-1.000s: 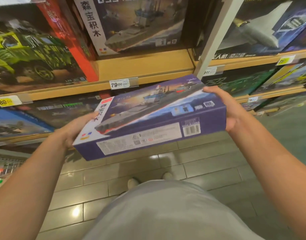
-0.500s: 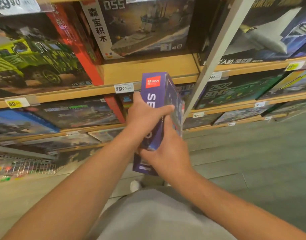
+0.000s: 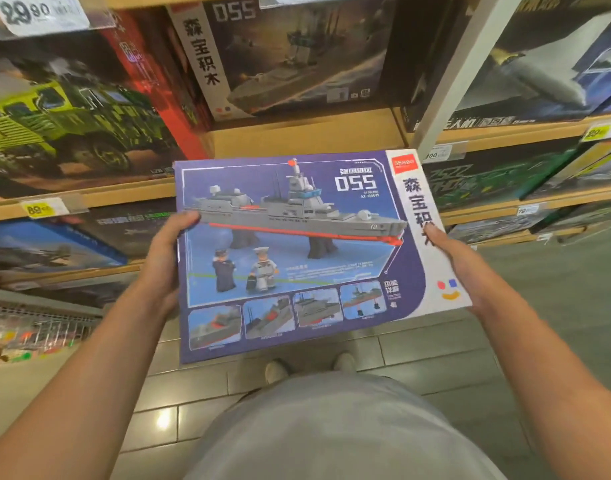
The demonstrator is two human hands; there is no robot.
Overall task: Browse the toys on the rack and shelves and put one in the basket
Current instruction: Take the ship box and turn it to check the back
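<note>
Both hands hold one item, a purple building-block warship box (image 3: 297, 251) marked "055", face up and turned toward the camera, in front of the shelving and above the tiled floor (image 3: 435, 348).

Left hand (image 3: 165, 261): grips the box's left edge. The thumb (image 3: 184, 220) lies on the printed face, its tip touching the stern of the pictured ship. The remaining fingers pass behind the box and cannot be seen; whether they are spread or together cannot be told.

Right hand (image 3: 459, 261): grips the box's right edge. Its thumb lies on the white side strip, over the lowest of the large printed characters. The other fingers are hidden under the box; their arrangement cannot be told.

Box position: between the two thumbs, tilted slightly, its near edge lower than its far edge. Beyond the fingertips stands the wooden shelf (image 3: 304, 136), where a second 055 warship box (image 3: 283, 57) sits upright directly above the held one. To the left of the left hand is a green military truck box (image 3: 65, 116), with a yellow price tag (image 3: 42, 209) on the shelf edge below it. To the right of the right hand a white upright post (image 3: 459, 71) divides the shelving, with further toy boxes past it. The person's shoes (image 3: 311, 368) show below the box.
</note>
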